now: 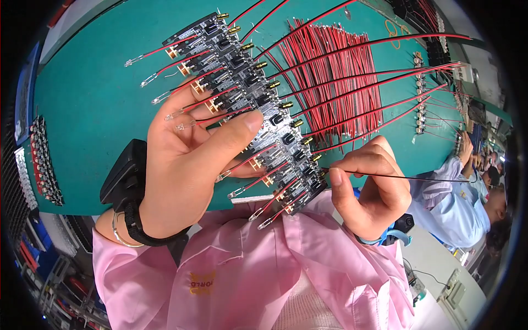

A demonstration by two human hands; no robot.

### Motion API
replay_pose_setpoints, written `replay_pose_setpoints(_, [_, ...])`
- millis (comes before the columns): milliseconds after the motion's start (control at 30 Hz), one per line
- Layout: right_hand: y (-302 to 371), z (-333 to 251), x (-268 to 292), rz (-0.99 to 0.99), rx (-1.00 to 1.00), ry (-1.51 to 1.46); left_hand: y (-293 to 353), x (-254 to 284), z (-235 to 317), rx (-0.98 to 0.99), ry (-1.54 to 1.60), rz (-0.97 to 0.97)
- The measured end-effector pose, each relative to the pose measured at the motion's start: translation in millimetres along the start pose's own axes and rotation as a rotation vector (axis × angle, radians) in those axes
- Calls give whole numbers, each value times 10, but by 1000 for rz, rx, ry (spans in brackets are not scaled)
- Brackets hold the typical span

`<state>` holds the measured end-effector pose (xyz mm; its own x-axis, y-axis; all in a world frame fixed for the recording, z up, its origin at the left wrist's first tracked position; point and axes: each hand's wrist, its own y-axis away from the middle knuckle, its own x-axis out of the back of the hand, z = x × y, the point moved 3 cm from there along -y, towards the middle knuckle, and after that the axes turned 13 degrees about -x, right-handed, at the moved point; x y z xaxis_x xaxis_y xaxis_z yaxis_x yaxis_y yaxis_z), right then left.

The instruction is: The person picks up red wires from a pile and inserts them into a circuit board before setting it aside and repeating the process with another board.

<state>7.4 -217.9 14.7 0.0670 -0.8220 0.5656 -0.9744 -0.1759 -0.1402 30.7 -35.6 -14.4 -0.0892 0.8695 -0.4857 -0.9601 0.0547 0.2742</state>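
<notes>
My left hand (190, 151) grips a long panel of black circuit boards (237, 63), thumb on top and fingers underneath. The panel slants from upper left to lower right above the green table. Small clear LEDs (170, 116) on short red-black leads stick out along its left edge. Long red-black wires (357, 82) trail from the right edge. Close to that edge's lower end, my right hand (377, 187) is closed in a pinch, thumb against forefinger, on a dark wire (418, 178) that runs off to the right. Whether its tip touches the board cannot be made out.
A thick bundle of red-black wires (335, 60) lies on the green table (99, 99) behind the panel. Stacked board strips (44, 159) sit at the left edge, another strip (421, 93) at the right, near rubber bands (392, 26). A person in blue (456, 203) works at the right.
</notes>
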Motion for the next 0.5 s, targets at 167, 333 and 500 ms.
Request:
replay_pose_setpoints(167, [-2, 0, -2, -7, 31, 3, 2, 3, 4, 9, -7, -3])
replay_pose_setpoints(333, [-4, -8, -12, 11, 23, 17, 4, 1, 9, 18, -24, 10])
replay_pose_setpoints(500, [-2, -18, -12, 41, 33, 38, 5, -4, 12, 12, -11, 5])
